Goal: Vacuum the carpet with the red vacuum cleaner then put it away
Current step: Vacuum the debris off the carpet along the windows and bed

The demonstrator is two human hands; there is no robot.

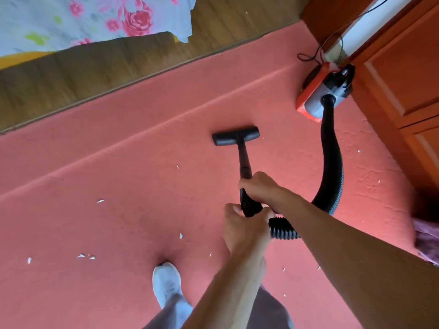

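Observation:
The red and grey vacuum cleaner (323,91) sits on the pink carpet (118,186) at the upper right, beside a wooden door. Its black ribbed hose (331,162) curves down from the body and round to my hands. My right hand (259,188) grips the black wand (244,162) near its upper end. My left hand (244,230) grips the ribbed hose end just below it. The black floor nozzle (235,135) lies flat on the carpet ahead of me. Several white paper scraps (85,255) are scattered on the carpet to the left and near my feet.
A wooden bed frame (95,67) with a floral sheet (83,17) runs along the upper left edge of the carpet. An orange-brown wooden door (403,67) lines the right side. The black power cord (308,57) loops behind the vacuum. My white shoe (166,283) stands on the carpet below.

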